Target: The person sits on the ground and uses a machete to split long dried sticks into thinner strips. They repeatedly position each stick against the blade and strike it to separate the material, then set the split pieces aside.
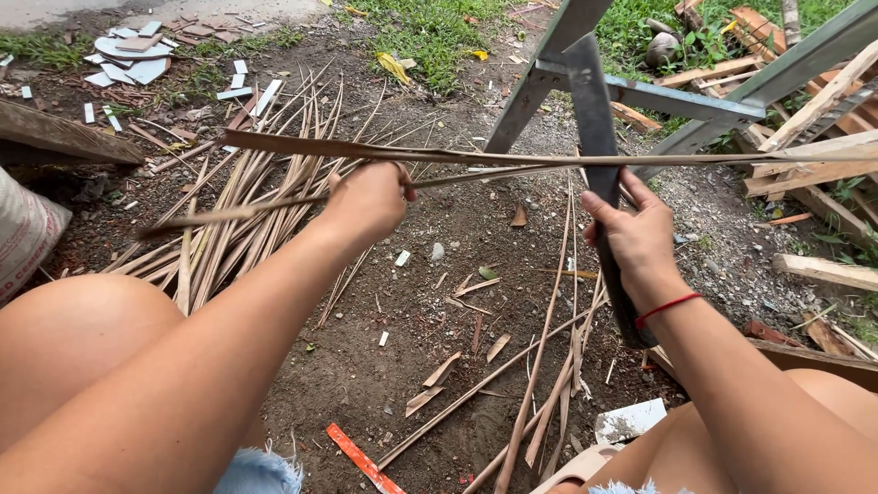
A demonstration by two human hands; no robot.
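Dry palm leaf strip (512, 157): left hand (368, 199) grip closed on it; right hand (633, 240) grip clenched (blade (594, 128) upright)

Leaf strips (247, 197) lie left of frame (585, 87) (on dirt).

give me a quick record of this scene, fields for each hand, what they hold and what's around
left hand: closed around a long dry palm leaf strip, held roughly level
right hand: grips a long dark blade, upright, crossing the strip
wrist: red string on the right one
ground: bare dirt with scattered leaf scraps
left of hands: pile of dry leaf strips
behind: grey metal frame, wood offcuts, broken tile pieces
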